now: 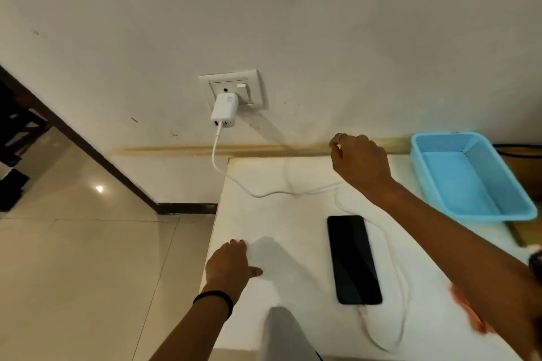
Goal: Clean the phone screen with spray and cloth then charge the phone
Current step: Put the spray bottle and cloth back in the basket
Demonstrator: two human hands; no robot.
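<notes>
A white table is standing against the wall, tiled floor lying open to its left. The left hand is pressing flat on the table's left edge; the right hand is hovering loosely curled, holding nothing, beyond the phone.

Black phone lies flat, screen up and dark, on the white table; white cable enters its near end, running to the wall charger.
</notes>
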